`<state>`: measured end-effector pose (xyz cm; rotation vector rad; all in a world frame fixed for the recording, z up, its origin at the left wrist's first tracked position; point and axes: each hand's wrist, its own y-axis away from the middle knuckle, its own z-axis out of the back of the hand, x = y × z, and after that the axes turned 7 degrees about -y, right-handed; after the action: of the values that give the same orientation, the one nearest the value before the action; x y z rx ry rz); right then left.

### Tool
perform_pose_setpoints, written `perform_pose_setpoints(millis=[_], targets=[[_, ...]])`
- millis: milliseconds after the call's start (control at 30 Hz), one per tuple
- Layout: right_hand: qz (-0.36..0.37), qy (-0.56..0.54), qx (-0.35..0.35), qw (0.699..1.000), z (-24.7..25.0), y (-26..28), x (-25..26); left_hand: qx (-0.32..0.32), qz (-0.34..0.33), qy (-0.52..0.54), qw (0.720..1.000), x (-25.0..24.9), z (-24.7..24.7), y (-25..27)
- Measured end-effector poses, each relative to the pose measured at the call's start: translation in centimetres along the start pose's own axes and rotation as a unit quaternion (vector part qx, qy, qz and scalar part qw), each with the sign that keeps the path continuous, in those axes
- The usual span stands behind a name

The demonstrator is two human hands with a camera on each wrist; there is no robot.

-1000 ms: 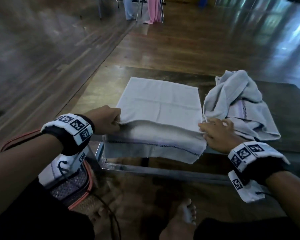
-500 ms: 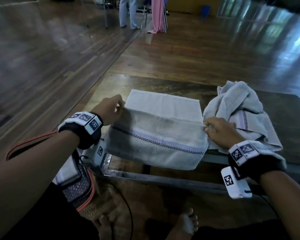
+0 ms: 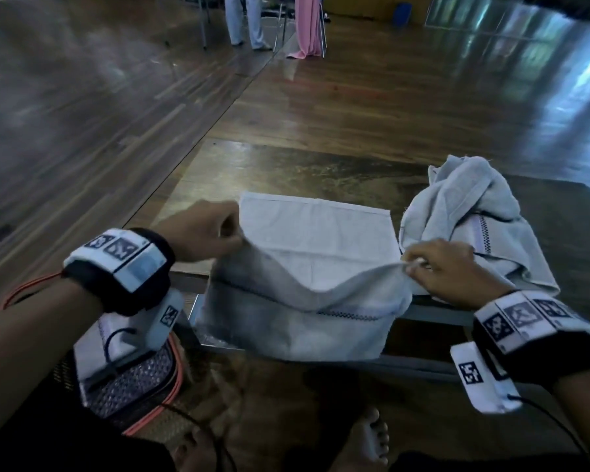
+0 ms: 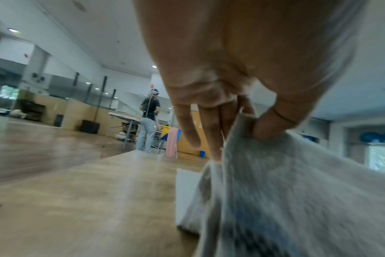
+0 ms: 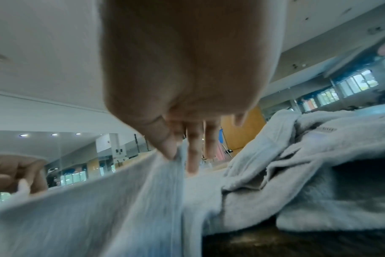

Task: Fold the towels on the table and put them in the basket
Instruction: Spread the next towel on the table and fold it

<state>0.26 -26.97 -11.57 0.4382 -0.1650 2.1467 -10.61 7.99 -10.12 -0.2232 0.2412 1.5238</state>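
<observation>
Bare table (image 3: 286,172) lies open at 12 o'clock beyond the flat towel (image 3: 317,226). Crumpled towel pile (image 3: 474,212) blocks 2 o'clock; basket (image 3: 133,379) sits low at 8 o'clock.

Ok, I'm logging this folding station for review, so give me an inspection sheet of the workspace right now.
Surface: dark wooden table, worn top.
Job's things: pale grey towel with checked stripe, half-folded, near edge lifted; dark mesh basket with orange rim on the floor at the left.
Clutter: crumpled grey towel at the right.
Grippers: left hand and right hand each pinch a towel corner.
Cables: black cable from the right wrist unit.
Surroundings: wooden floor; a person standing far off.
</observation>
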Motion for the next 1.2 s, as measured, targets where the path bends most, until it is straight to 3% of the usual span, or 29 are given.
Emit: perform_pose_setpoints(millis=[133, 233, 267, 333, 400, 633, 700, 767, 900, 1000, 1100, 1200], targets=[[-0.010, -0.034, -0.208, 0.977, -0.4, -2.8, -0.3, -0.174, 0.078, 0.094, 0.977, 0.9, 0.6, -3.2], [-0.017, -0.014, -0.230, 0.973, -1.6, -4.3, -1.0, -0.212, 0.113, 0.122, 0.963, 2.2, 0.2, -3.9], [-0.020, -0.004, -0.202, 0.979, -2.1, -4.5, -1.4, -0.183, 0.097, 0.110, 0.972, 2.6, -0.2, -3.9], [-0.029, 0.025, -0.113, 0.993, -3.2, -4.4, -1.9, -0.052, 0.064, 0.035, 0.996, 2.9, -1.6, -3.4], [-0.031, 0.041, -0.042, 0.998, -3.9, -3.9, -2.2, 0.079, 0.056, -0.059, 0.994, 2.8, -2.7, -2.8], [-0.014, 0.077, 0.104, 0.992, -1.9, -0.7, -1.6, 0.194, -0.004, -0.105, 0.975, 2.5, -1.1, -0.1], [-0.009, 0.055, 0.114, 0.992, -1.4, -0.1, -0.9, 0.218, 0.003, -0.091, 0.972, 2.3, -0.7, 0.3], [-0.017, 0.010, 0.085, 0.996, -0.7, -0.5, -0.4, 0.191, 0.015, -0.078, 0.978, 2.4, 0.1, 0.1], [-0.067, -0.075, -0.023, 0.995, 0.7, -2.8, -0.5, 0.037, 0.065, 0.074, 0.994, 3.2, 1.6, -1.9], [-0.075, -0.118, -0.093, 0.986, 0.6, -4.7, -0.7, -0.064, 0.092, 0.060, 0.992, 3.5, 0.7, -3.6], [-0.091, -0.084, -0.128, 0.984, -0.3, -6.6, -0.5, -0.075, 0.117, 0.008, 0.990, 3.7, -0.7, -4.7], [-0.103, 0.013, -0.109, 0.989, -1.4, -8.3, -0.5, -0.046, 0.115, -0.033, 0.992, 4.0, -1.5, -5.3]])
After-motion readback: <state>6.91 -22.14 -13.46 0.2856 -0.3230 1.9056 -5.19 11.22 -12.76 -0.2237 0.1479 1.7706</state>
